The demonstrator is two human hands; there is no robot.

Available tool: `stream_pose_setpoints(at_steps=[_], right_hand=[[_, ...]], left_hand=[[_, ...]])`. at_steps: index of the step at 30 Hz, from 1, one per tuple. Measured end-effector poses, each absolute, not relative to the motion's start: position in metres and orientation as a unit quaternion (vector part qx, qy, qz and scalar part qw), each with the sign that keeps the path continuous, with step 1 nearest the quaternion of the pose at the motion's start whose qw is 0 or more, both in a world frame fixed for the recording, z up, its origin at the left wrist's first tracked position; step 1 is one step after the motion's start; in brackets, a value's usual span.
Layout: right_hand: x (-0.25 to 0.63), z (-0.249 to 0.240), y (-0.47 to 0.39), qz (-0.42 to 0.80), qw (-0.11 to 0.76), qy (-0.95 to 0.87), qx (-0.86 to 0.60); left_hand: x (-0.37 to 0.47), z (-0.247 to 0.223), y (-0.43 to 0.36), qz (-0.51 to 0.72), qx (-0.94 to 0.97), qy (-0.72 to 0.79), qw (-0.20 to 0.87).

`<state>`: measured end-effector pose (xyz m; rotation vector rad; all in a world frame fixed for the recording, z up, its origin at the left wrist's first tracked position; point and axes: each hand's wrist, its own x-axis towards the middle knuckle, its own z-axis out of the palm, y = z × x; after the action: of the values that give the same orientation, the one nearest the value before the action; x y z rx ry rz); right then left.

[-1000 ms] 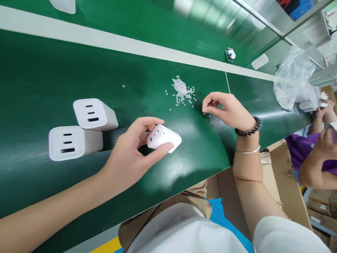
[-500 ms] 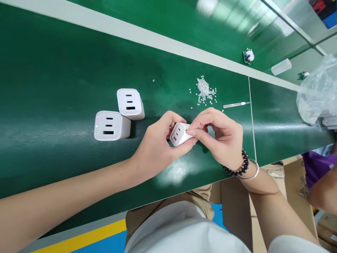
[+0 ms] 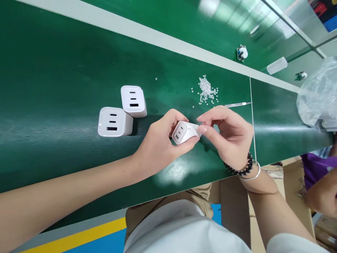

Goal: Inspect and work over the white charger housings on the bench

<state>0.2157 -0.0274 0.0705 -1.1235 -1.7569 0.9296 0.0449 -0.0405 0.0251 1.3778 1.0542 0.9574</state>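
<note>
My left hand (image 3: 168, 135) is closed around a small white charger housing (image 3: 182, 133), its face with three port slots turned to the left. A tiny dark spot or hole shows on its upper side. At the housing's right end is my right hand (image 3: 226, 130), its thumb and forefinger parted by a small gap, with nothing visible between them. The thumb tip overlaps the housing's edge; I cannot tell if it touches. Beyond the hands lies a pile of small clear pieces (image 3: 206, 88). Tweezers (image 3: 238, 104) lie partly behind my right hand.
Two more white chargers (image 3: 112, 122) (image 3: 133, 100) stand at the left on the green table (image 3: 65, 91). One loose clear piece (image 3: 156, 78) lies apart. Small electronic parts (image 3: 241, 52), a white sleeve (image 3: 277, 65) and a plastic bag (image 3: 317, 93) are at the right. Another person's arm (image 3: 322, 193) shows at lower right.
My right thumb and forefinger have moved off the housing's upper side to the right and parted. The spot they covered now shows. My left hand keeps its hold.
</note>
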Motion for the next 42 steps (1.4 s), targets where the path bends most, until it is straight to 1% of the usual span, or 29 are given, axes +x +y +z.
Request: stream_pose_setpoints(at_steps=[2, 7, 13, 20, 25, 30, 35, 42], right_hand=[[0.217, 0.070, -0.025, 0.411, 0.423, -0.661, -0.464], [0.215, 0.064, -0.020, 0.533, 0.390, -0.586, -0.468], [0.215, 0.063, -0.018, 0.602, 0.384, -0.537, -0.449], [0.212, 0.065, -0.020, 0.590, 0.377, -0.544, -0.462], [0.212, 0.066, -0.021, 0.539, 0.365, -0.591, -0.476], [0.215, 0.066, -0.021, 0.486, 0.358, -0.645, -0.468], [0.221, 0.063, -0.014, 0.510, 0.321, -0.668, -0.438], [0.225, 0.058, -0.007, 0.544, 0.297, -0.669, -0.409]], left_hand=[[0.045, 0.026, -0.041, 0.400, 0.582, 0.448, 0.548], [0.045, 0.028, -0.040, 0.397, 0.588, 0.453, 0.540], [0.045, 0.029, -0.039, 0.394, 0.590, 0.451, 0.542], [0.045, 0.028, -0.040, 0.398, 0.594, 0.445, 0.540], [0.044, 0.026, -0.040, 0.402, 0.603, 0.443, 0.528], [0.045, 0.025, -0.040, 0.392, 0.593, 0.446, 0.544], [0.045, 0.027, -0.039, 0.364, 0.575, 0.462, 0.569], [0.045, 0.027, -0.039, 0.336, 0.579, 0.483, 0.564]])
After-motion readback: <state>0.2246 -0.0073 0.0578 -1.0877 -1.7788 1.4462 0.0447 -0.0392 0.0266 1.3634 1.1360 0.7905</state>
